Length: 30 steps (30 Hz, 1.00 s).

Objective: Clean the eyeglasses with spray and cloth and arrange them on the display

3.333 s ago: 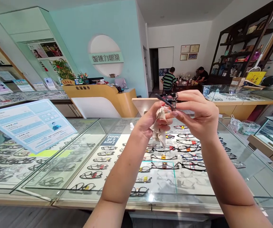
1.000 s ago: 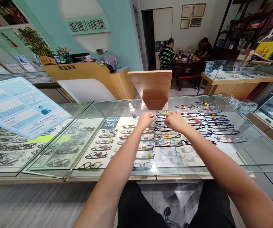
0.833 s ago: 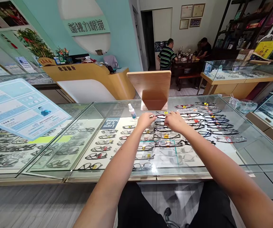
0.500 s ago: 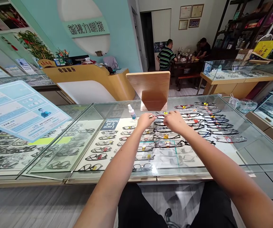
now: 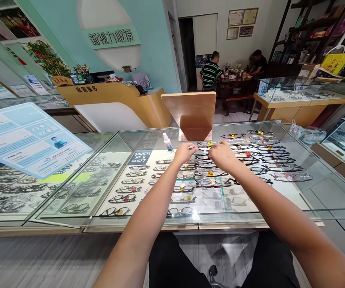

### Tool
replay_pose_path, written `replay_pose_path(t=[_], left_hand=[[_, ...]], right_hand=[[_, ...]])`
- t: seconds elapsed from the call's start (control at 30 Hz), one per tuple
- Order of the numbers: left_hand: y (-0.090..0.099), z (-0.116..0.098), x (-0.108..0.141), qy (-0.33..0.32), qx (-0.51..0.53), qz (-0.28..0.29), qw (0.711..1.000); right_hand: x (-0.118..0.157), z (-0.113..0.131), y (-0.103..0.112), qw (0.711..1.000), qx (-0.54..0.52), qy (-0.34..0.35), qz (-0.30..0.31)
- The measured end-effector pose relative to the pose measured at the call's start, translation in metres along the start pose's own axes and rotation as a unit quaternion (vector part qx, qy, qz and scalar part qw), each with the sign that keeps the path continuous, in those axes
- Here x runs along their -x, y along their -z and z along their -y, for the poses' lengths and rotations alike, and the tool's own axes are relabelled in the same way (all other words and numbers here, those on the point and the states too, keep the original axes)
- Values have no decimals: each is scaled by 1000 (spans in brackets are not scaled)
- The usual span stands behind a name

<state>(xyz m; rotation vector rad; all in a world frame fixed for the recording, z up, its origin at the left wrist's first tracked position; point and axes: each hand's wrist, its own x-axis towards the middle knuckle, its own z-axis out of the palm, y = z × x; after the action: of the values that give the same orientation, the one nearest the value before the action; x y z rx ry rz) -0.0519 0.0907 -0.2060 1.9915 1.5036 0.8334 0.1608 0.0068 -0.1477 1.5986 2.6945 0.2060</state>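
Note:
Above the far part of the glass display counter (image 5: 160,224), my left hand (image 5: 186,153) has its fingers closed on a pair of glasses (image 5: 201,146), just right of a small white spray bottle (image 5: 167,142). My right hand (image 5: 221,155) is closed at the other end of the same glasses, which are small and partly hidden by the fingers. Rows of glasses with coloured tags (image 5: 211,173) lie under and around both hands. Behind the hands stands a wooden-backed mirror or stand (image 5: 189,108).
A blue and white leaflet (image 5: 34,138) stands at the left. More display cases (image 5: 304,102) are at the right. Two people are at a table (image 5: 235,80) at the back, near a reception desk (image 5: 109,94). A plastic bag (image 5: 309,134) lies beyond the counter's right end.
The hands have moved slightly apart, my right hand a little to the right. The view has shifted slightly.

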Motion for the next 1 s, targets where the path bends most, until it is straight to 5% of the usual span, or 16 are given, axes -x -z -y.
replay_pose_path(t=[0.2,0.3,0.43,0.5,0.6,0.7,0.77,0.87,1.0], left_hand=[[5,-3,2,-30,57,-15,998],[12,-7,4,-35,76,-33,996],[23,-16,8,-35,113,-64,991],[24,-24,12,-30,172,-98,980],[18,-42,20,-10,277,-125,953],[7,-60,32,-8,312,-104,944],[2,-70,40,-25,298,-86,950],[4,-81,49,-68,250,-29,965],[17,-87,53,-106,210,-23,972]], right_hand=[[10,-10,13,994,-67,-32,-84],[19,-21,22,976,-124,-98,-146],[22,-32,20,940,-242,-189,-148],[19,-33,13,905,-346,-186,-161],[13,-31,4,811,-522,-143,-223],[9,-28,4,721,-617,-127,-288],[9,-26,8,692,-638,-125,-315],[12,-26,14,676,-649,-119,-329],[18,-26,15,722,-598,-89,-337]])
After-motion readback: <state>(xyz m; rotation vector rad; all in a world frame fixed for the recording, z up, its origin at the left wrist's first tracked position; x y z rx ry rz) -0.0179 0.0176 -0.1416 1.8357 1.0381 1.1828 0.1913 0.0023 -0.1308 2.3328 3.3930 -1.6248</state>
